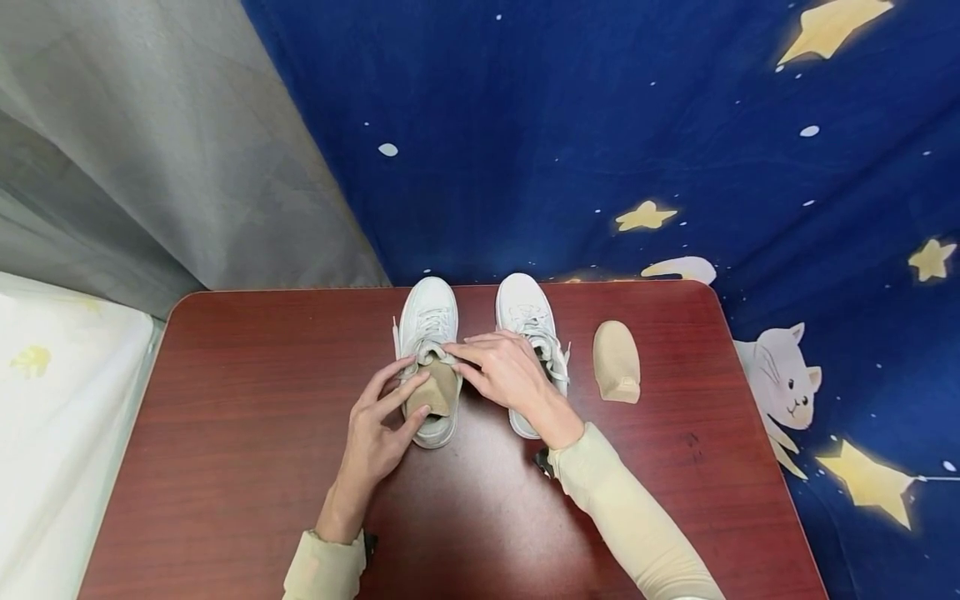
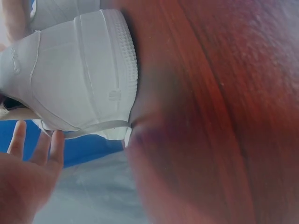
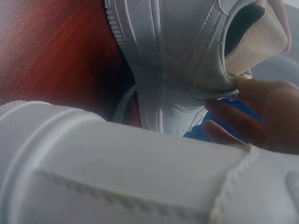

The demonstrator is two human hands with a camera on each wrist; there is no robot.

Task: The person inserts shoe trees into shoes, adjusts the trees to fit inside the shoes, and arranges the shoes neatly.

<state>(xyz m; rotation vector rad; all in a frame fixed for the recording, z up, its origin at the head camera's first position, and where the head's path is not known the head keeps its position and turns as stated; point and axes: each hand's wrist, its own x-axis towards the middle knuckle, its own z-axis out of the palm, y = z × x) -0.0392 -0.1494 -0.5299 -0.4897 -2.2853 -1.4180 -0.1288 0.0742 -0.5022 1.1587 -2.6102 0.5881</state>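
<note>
Two white lace-up sneakers stand side by side at the table's far edge, toes away from me. A tan molded shoe insert [image 1: 441, 387] sits in the opening of the left sneaker [image 1: 430, 304], its wide end sticking out at the heel. My left hand [image 1: 380, 425] holds the insert with thumb and index finger, while other fingers reach the sneaker's left side. From the right, my right hand [image 1: 506, 371] pinches the left sneaker's collar beside the tongue, between thumb and fingers [image 3: 224, 114]. The right sneaker [image 1: 522, 300] lies partly hidden under that hand, its laces loose.
A second tan insert [image 1: 617, 358] lies on the red-brown wooden table [image 1: 247, 467], right of the sneakers. Behind the far edge hang a blue star-patterned curtain [image 1: 525, 167] and a grey curtain [image 1: 187, 150]. White fabric [image 1: 60, 417] borders the table's left side.
</note>
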